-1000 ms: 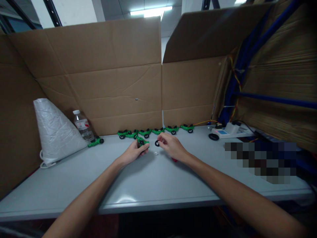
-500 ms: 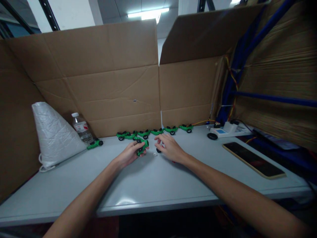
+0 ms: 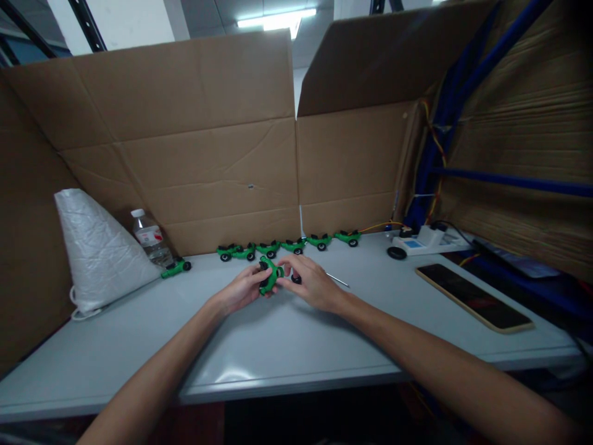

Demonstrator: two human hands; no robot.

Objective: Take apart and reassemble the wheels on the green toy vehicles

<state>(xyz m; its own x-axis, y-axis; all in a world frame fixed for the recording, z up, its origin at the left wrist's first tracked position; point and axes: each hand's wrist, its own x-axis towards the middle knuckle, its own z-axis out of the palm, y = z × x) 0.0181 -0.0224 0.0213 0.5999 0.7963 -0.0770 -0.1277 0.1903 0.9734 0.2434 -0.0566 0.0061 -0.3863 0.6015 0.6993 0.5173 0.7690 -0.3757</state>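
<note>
A green toy vehicle [image 3: 271,275] with black parts is gripped in my left hand [image 3: 243,288], tilted above the white table. My right hand [image 3: 311,281] meets its right side, with thumb and fingertips closed together against the toy. Anything small inside that pinch is hidden. Under the right fingers shows a small black round piece [image 3: 296,279]; whether it lies on the table or is held, I cannot tell. A thin metal rod [image 3: 338,280] sticks out from behind my right hand, its other end hidden.
Several green toy vehicles [image 3: 293,246] line the back by the cardboard wall [image 3: 208,173]. Another green toy [image 3: 176,268] lies left, near a water bottle [image 3: 152,238] and white bag [image 3: 99,253]. At right are a phone [image 3: 472,298], power strip [image 3: 428,242] and black disc [image 3: 396,253].
My right hand has moved left onto the toy, closing its fingers there. The toy has turned in my left hand. The metal rod has come into sight; the small white piece no longer shows.
</note>
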